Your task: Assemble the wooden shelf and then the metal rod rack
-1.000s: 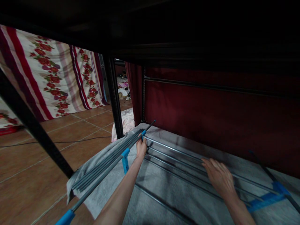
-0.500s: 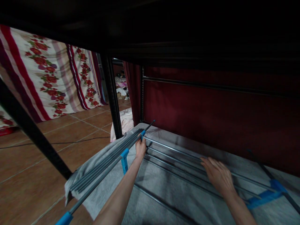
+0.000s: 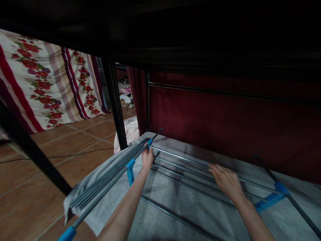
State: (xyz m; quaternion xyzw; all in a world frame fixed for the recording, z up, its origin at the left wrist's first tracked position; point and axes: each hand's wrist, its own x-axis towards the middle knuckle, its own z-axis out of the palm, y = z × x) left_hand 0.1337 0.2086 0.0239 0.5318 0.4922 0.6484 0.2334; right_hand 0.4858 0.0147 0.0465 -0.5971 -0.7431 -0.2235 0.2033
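Note:
A rack of grey metal rods (image 3: 179, 156) with blue plastic joints lies on a grey cloth. My left hand (image 3: 147, 158) is closed around the rack's blue joint (image 3: 149, 143) at the far left end of the rods. Over the long rods to the right, my right hand (image 3: 225, 179) rests with its fingers on the top rod, its thumb side hidden. Several loose rods (image 3: 110, 175) lie bundled along the left side, beside a blue bracket (image 3: 130, 170). Another blue bracket (image 3: 272, 200) joins the rods at the right.
Grey cloth (image 3: 195, 216) covers the low surface. Black metal posts (image 3: 115, 103) and a dark shelf overhead frame the space. Behind hangs a dark red cloth (image 3: 225, 127). A flowered curtain (image 3: 60, 83) and tiled floor (image 3: 82, 134) with a cable are at left.
The view has shifted slightly, so the scene sits further left. The right blue bracket has come closer to my right hand. Both hands keep their places on the rack.

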